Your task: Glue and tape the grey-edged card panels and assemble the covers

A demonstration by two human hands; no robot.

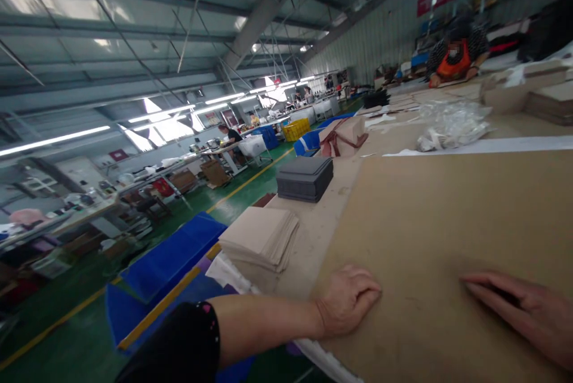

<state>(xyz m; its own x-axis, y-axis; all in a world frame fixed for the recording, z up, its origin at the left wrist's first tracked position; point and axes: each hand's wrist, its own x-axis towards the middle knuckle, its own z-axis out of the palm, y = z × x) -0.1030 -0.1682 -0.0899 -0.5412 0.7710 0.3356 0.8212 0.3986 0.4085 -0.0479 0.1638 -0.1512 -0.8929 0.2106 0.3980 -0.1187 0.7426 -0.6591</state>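
A large flat tan-brown sheet [416, 216] covers the near part of the table. On its left side rests my left hand [349, 299], fingers curled and closed against the surface; whatever may be inside the curl is hidden. My right hand [523, 305] is at the lower right over the same sheet, thumb and fingertips pressed together in a pinch. Anything between those tips is too small or blurred to make out. Beyond my left forearm lies a stack of beige pieces [259, 234], with a stack of dark grey pieces [304, 179] farther back.
A crumpled clear plastic bag [454, 126] lies past the sheet's far edge. A tied beige bundle [342, 135] sits at the table's left edge. Blue bins [174, 255] stand on the green floor to the left. A person in an orange apron [454, 64] leans over the table's far end.
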